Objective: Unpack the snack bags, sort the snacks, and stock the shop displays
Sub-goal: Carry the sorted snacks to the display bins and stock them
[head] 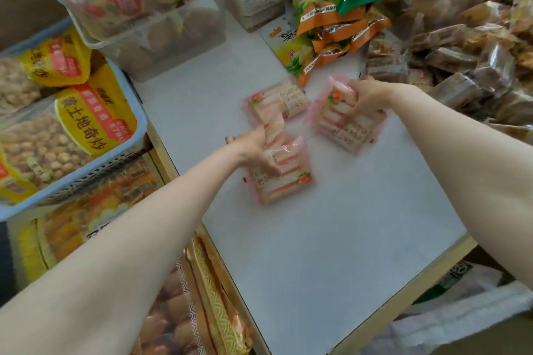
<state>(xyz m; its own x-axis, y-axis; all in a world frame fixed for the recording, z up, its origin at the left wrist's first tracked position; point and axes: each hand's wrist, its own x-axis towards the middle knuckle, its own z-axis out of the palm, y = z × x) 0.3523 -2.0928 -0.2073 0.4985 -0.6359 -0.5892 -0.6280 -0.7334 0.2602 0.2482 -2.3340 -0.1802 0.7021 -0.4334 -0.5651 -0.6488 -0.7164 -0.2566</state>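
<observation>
1. Stocking is under way, by the look of it: your left hand (pixel 253 150) grips a pink cake packet (pixel 284 173), fingers curled over its upper edge, while that packet rests on the white shelf (pixel 331 239).

2. Your right hand (pixel 367 95) grasps a second pink packet (pixel 343 121) from its far end; it too lies on the shelf, just right of centre.

3. Between and beyond your hands sits a third pink packet (pixel 277 104), held by neither hand, close to the one under your left hand; whether they touch is blurred.

4. Count so far: three pink packets visible, two in hand and one loose.

5. Already in place, it seems: a heap of orange-and-green packets (pixel 334 17) at the back of the shelf, too jumbled to count, and a large pile of brown clear-wrapped cakes (pixel 461 66) to the right.

6. On your left stand two clear tubs (pixel 150 37) of wrapped snacks, stacked, and a blue basket (pixel 127 135) holding at least two yellow-labelled nut bags (pixel 95 118).

7. Judgement: much of the white shelf remains bare, so the pink row has only begun; a white plastic bag (pixel 461 311) at lower right may hold more stock, though its contents cannot be seen.
</observation>
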